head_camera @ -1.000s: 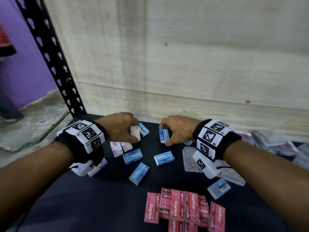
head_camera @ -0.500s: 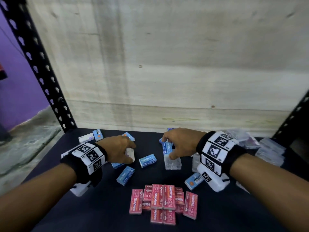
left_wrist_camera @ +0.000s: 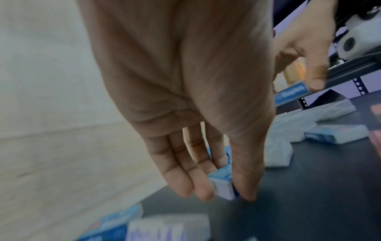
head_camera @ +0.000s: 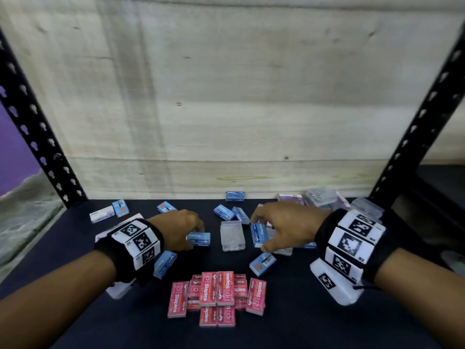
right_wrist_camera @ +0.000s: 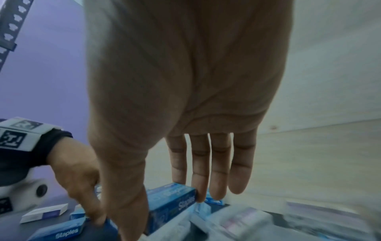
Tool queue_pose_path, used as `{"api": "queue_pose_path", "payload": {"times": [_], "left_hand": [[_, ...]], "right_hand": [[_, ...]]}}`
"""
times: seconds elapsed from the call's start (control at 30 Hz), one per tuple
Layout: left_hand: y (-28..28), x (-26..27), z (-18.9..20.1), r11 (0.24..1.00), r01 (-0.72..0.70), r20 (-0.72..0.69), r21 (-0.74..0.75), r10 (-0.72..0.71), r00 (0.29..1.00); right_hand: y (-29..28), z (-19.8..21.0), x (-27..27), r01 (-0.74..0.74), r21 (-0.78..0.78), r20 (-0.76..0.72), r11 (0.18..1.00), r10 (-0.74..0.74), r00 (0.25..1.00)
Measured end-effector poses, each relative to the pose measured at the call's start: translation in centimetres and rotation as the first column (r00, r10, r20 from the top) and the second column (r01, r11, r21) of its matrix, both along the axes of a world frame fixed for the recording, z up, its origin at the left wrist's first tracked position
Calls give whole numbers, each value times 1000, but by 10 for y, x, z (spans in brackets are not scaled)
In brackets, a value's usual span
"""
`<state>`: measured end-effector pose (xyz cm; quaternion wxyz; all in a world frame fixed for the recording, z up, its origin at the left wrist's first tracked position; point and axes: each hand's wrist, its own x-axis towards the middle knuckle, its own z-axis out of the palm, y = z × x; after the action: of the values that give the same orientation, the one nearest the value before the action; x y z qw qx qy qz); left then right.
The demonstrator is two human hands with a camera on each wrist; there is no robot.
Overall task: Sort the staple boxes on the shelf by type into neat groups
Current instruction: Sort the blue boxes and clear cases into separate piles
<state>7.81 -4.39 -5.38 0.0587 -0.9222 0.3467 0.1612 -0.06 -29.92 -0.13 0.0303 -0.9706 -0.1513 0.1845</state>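
Observation:
Small staple boxes lie scattered on a dark shelf (head_camera: 75,311). My left hand (head_camera: 181,229) pinches a blue box (head_camera: 198,239) between thumb and fingers; the same box (left_wrist_camera: 223,184) shows in the left wrist view. My right hand (head_camera: 281,226) grips another blue box (head_camera: 259,234) lengthwise, thumb at the near end, fingers at the far end; in the right wrist view this box (right_wrist_camera: 171,203) sits just above the shelf. A neat group of red boxes (head_camera: 219,293) lies at the front centre. More blue boxes (head_camera: 224,212) lie loose behind the hands.
A clear plastic box (head_camera: 232,235) lies between my hands. Clear and purple-white packs (head_camera: 324,200) are heaped at the back right. A white box (head_camera: 102,214) sits at the back left. A wooden panel (head_camera: 226,96) closes the back, with black uprights (head_camera: 37,137) at both sides.
The view has pulled back and swung right, showing more of the shelf. Both hands have moved toward the front, each carrying a blue box; the left hand held a white box earlier.

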Motion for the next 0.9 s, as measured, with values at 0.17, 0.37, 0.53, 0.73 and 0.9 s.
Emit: {"api": "queue_pose_path", "payload": {"times": [0.17,0.37,0.53,0.73,0.9], "left_hand": [[-26,-22,30,994,39,25,-105,-37,999],[-94,-82,43,963,244,-52,-111,-251,967],[-146,-122,26,924,372,-112,-89,-380,918],[-183,-144,9,920,384,-151,-74,-391,908],[-190,-147,-1,964,242,-127,-107,-255,959]], "right_hand": [[-39,-3,-40,108,19,-44,994,-107,993],[-82,-21,-93,213,33,-125,976,-208,970],[-104,-38,-121,247,38,-149,968,-239,960],[-116,-54,-133,250,34,-84,968,-247,965],[-119,-58,-135,296,36,-80,954,-293,953]]}}
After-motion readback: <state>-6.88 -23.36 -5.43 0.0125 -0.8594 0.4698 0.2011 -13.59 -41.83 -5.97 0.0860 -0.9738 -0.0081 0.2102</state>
